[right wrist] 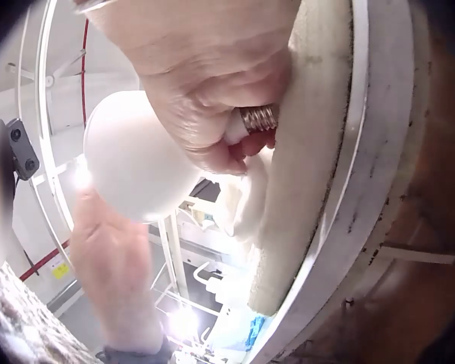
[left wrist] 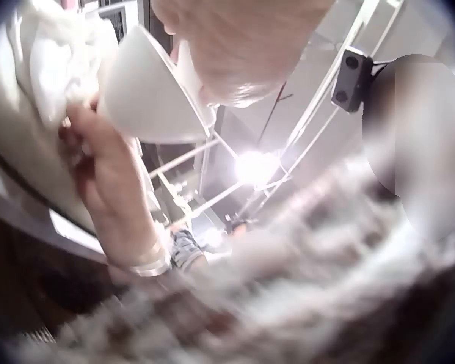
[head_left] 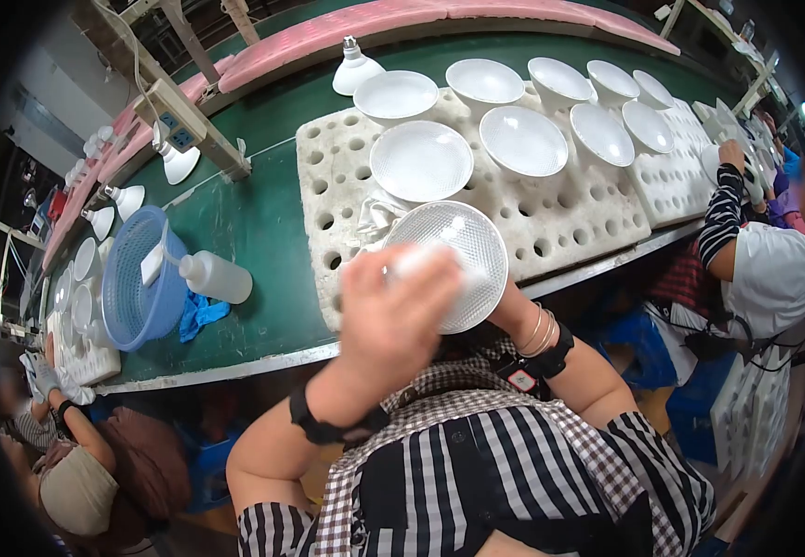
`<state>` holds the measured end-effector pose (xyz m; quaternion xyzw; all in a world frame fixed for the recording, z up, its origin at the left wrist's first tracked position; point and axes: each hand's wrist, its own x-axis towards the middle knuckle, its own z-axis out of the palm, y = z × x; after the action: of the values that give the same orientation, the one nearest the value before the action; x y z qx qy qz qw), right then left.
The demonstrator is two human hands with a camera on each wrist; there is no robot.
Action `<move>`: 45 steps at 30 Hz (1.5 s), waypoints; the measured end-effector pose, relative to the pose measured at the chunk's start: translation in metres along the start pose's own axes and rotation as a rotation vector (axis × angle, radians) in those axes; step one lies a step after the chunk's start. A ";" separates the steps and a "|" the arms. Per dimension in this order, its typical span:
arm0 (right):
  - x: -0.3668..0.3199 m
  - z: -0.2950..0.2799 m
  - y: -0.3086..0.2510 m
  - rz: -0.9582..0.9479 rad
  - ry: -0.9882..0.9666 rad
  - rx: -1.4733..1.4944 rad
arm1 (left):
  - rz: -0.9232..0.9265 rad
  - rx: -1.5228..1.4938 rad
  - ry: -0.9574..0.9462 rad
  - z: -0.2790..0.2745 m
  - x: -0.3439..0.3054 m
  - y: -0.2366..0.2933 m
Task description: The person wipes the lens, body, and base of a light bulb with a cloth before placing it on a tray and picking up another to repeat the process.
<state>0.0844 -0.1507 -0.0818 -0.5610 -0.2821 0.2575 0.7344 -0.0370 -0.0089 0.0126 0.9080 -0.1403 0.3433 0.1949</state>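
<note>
Behind the held lamp (head_left: 484,237), more lamps (head_left: 523,141) stand in a foam tray (head_left: 495,227) right of bottle (head_left: 224,278) and basket (head_left: 129,292)

Striped sleeves (head_left: 649,455), black wristbands (head_left: 308,422) and bangles (head_left: 541,329) are worn.

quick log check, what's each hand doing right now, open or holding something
Left hand: over the face of the lamp; too blurred to tell open or closed.
Right hand: closed, holding the lamp near its screw base.
</note>
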 end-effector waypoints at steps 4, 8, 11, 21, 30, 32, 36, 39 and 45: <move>-0.003 -0.008 0.014 0.261 0.002 0.409 | 0.052 0.010 -0.040 0.002 0.017 0.004; -0.001 0.004 -0.003 -0.143 0.031 -0.207 | -0.135 0.090 0.044 0.005 0.019 -0.030; 0.001 0.004 0.006 -0.150 0.036 -0.111 | -0.093 0.061 0.024 -0.005 -0.002 -0.008; 0.000 0.006 0.002 -0.146 0.054 -0.173 | -0.135 0.066 0.061 0.008 0.009 -0.035; -0.001 0.012 0.002 -0.040 0.075 0.082 | -0.047 0.092 -0.002 -0.003 -0.007 -0.003; -0.002 0.009 0.008 -0.014 0.095 0.063 | -0.081 0.141 0.023 0.000 -0.003 -0.016; 0.000 0.006 0.010 -0.078 0.105 0.028 | -0.037 0.076 -0.017 -0.006 -0.013 0.009; -0.005 0.007 -0.003 -0.115 0.092 -0.051 | -0.013 0.098 0.003 -0.003 -0.018 0.009; 0.002 0.009 -0.001 -0.218 0.025 -0.254 | -0.105 0.108 0.091 0.002 -0.021 -0.013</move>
<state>0.0794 -0.1436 -0.0785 -0.6184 -0.3624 0.1316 0.6848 -0.0459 0.0046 -0.0060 0.9068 -0.0647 0.3805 0.1696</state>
